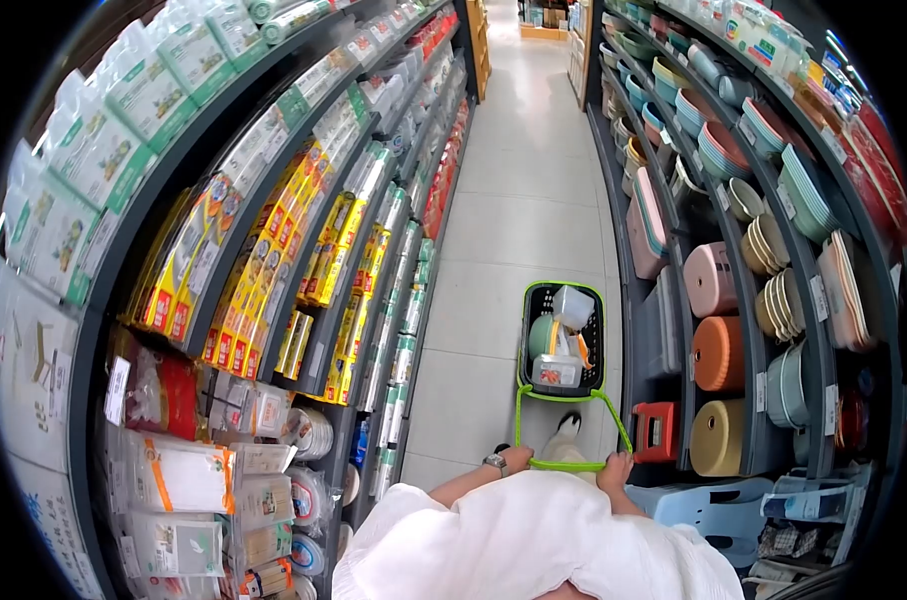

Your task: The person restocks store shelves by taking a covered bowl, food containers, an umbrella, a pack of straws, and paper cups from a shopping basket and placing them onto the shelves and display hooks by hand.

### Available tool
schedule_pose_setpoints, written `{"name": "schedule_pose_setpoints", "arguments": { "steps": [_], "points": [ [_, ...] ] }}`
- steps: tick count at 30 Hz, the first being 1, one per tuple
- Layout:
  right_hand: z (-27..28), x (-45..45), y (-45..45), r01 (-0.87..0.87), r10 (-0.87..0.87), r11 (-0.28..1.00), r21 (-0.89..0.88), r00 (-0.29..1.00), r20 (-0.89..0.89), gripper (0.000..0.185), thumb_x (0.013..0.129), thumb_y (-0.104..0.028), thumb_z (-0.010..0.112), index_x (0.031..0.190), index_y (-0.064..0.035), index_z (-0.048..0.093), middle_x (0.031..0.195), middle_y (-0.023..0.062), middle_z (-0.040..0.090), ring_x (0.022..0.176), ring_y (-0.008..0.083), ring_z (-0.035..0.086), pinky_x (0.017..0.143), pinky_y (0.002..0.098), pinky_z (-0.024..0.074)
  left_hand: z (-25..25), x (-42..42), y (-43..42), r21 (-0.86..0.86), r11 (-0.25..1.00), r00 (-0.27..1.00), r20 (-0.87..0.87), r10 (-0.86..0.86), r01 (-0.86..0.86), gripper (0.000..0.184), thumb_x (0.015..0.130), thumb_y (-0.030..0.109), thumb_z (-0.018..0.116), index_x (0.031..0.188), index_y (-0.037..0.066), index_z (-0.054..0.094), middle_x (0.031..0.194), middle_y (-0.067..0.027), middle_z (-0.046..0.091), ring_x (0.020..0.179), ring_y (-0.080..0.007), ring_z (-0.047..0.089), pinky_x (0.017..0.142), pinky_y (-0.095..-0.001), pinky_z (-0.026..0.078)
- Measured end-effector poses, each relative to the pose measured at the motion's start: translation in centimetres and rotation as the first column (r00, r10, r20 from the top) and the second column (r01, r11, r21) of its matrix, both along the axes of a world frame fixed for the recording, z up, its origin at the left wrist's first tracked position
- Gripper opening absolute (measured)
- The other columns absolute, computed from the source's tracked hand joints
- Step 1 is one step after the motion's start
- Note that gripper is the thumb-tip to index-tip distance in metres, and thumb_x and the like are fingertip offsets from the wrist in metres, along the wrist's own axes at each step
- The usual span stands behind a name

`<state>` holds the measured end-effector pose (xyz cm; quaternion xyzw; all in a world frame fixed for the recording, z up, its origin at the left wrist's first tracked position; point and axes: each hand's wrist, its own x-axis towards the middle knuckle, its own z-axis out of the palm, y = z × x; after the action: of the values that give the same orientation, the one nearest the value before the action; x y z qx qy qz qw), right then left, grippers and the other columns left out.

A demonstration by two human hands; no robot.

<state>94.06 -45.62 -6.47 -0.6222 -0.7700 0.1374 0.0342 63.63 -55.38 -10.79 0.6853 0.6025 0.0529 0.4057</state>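
A black shopping basket (525, 345) with a green rim stands on the floor ahead of me, its long green handle (569, 465) reaching back toward my body. At the handle's left corner is my left hand (516, 459), closed around it, with a watch on the wrist. My right hand (616, 470) grips the right corner of the same handle. Inside the basket lie a clear plastic box (574, 306), a round green item (543, 336) and a clear pack with a red label (557, 371). Some orange-edged contents are partly hidden.
Packaged goods, including yellow boxes (264, 270), fill the left shelves. On the right are bowls (724, 150), stools (720, 353) and a light-blue plastic piece (704, 510) near my right arm. A tiled aisle floor (514, 200) runs forward between the shelves.
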Motion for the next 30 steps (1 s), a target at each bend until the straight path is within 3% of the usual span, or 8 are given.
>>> {"name": "schedule_pose_setpoints", "arguments": {
  "steps": [3, 5, 9, 11, 17, 22, 28, 30],
  "points": [
    [-0.4, 0.6, 2.6, -0.106, 0.114, 0.990, -0.097, 0.990, 0.079, 0.015, 0.071, -0.009, 0.070, 0.085, -0.0020, 0.071, 0.107, 0.0215, 0.062, 0.117, 0.0403, 0.051, 0.103, 0.0539, 0.0373, 1.5, 0.3, 1.9, -0.104, 0.993, 0.998, 0.016, 0.060, -0.058, 0.021, 0.087, 0.017, 0.063, 0.102, 0.001, 0.064, 0.105, -0.0212, 0.066, 0.097, -0.0411, 0.066, 0.083, -0.0481, 0.055],
    [-0.4, 0.4, 5.4, -0.198, 0.210, 0.974, -0.114, 0.971, 0.111, 0.015, 0.071, -0.005, 0.067, 0.085, -0.0046, 0.072, 0.103, 0.0215, 0.064, 0.113, 0.0399, 0.053, 0.096, 0.0556, 0.0399, -2.4, -0.7, 3.2, -0.085, 0.995, 0.996, 0.072, 0.060, -0.054, 0.024, 0.088, 0.026, 0.064, 0.102, 0.007, 0.065, 0.105, -0.0201, 0.067, 0.095, -0.0400, 0.067, 0.079, -0.0484, 0.054],
    [-1.5, -0.3, 12.9, -0.264, 0.275, 0.941, -0.213, 0.961, 0.022, 0.013, 0.069, -0.008, 0.067, 0.081, -0.0059, 0.068, 0.102, 0.0191, 0.065, 0.111, 0.0401, 0.054, 0.094, 0.0593, 0.0419, 3.4, -1.4, 8.9, -0.104, 0.957, 0.962, -0.007, 0.273, -0.272, 0.031, 0.086, 0.030, 0.068, 0.107, 0.008, 0.063, 0.104, -0.0206, 0.066, 0.097, -0.0403, 0.066, 0.079, -0.0500, 0.054],
    [-2.5, -0.9, 16.9, -0.322, 0.323, 0.945, -0.053, 0.946, 0.011, 0.014, 0.069, -0.011, 0.070, 0.083, -0.0076, 0.071, 0.098, 0.0157, 0.066, 0.111, 0.0364, 0.053, 0.086, 0.0543, 0.0418, 2.9, -1.7, 12.7, -0.048, 0.971, 0.970, -0.078, 0.229, -0.233, 0.033, 0.085, 0.030, 0.068, 0.105, 0.004, 0.064, 0.103, -0.0222, 0.065, 0.095, -0.0414, 0.065, 0.080, -0.0501, 0.055],
    [0.2, -2.8, 30.4, -0.412, 0.412, 0.911, -0.015, 0.910, 0.040, 0.014, 0.073, -0.006, 0.067, 0.086, -0.0068, 0.071, 0.103, 0.0145, 0.064, 0.112, 0.0351, 0.053, 0.088, 0.0548, 0.0405, 5.4, -0.1, 23.6, -0.115, 0.956, 0.954, -0.164, 0.250, -0.270, 0.033, 0.089, 0.028, 0.064, 0.106, 0.000, 0.064, 0.106, -0.0204, 0.061, 0.096, -0.0413, 0.064, 0.084, -0.0498, 0.054],
    [-0.3, -2.3, 41.1, -0.501, 0.501, 0.865, -0.026, 0.860, 0.097, 0.017, 0.074, -0.007, 0.067, 0.090, -0.0072, 0.072, 0.103, 0.0131, 0.064, 0.112, 0.0338, 0.053, 0.089, 0.0542, 0.0406, 9.6, 2.9, 31.3, -0.171, 0.919, 0.933, -0.122, 0.338, -0.356, 0.040, 0.090, 0.034, 0.062, 0.107, -0.002, 0.063, 0.100, -0.0241, 0.066, 0.093, -0.0427, 0.066, 0.083, -0.0489, 0.053],
    [0.9, -3.4, 52.5, -0.600, 0.596, 0.799, -0.046, 0.780, 0.191, 0.017, 0.080, -0.010, 0.064, 0.093, -0.0081, 0.075, 0.105, 0.0147, 0.067, 0.113, 0.0344, 0.056, 0.096, 0.0579, 0.0424, 9.3, 4.7, 38.7, -0.280, 0.896, 0.937, -0.050, 0.346, -0.345, 0.043, 0.091, 0.037, 0.062, 0.107, -0.003, 0.060, 0.101, -0.0270, 0.067, 0.092, -0.0433, 0.067, 0.082, -0.0496, 0.052],
    [1.9, -4.6, 55.7, -0.629, 0.676, 0.737, -0.248, 0.675, 0.295, 0.017, 0.082, -0.010, 0.063, 0.094, -0.0075, 0.075, 0.104, 0.0142, 0.068, 0.111, 0.0341, 0.059, 0.097, 0.0574, 0.0441, 9.2, 4.5, 40.2, -0.163, 0.903, 0.917, -0.033, 0.398, -0.398, 0.041, 0.092, 0.035, 0.061, 0.109, -0.003, 0.057, 0.099, -0.0267, 0.067, 0.092, -0.0447, 0.066, 0.081, -0.0505, 0.052]
  ]
}}
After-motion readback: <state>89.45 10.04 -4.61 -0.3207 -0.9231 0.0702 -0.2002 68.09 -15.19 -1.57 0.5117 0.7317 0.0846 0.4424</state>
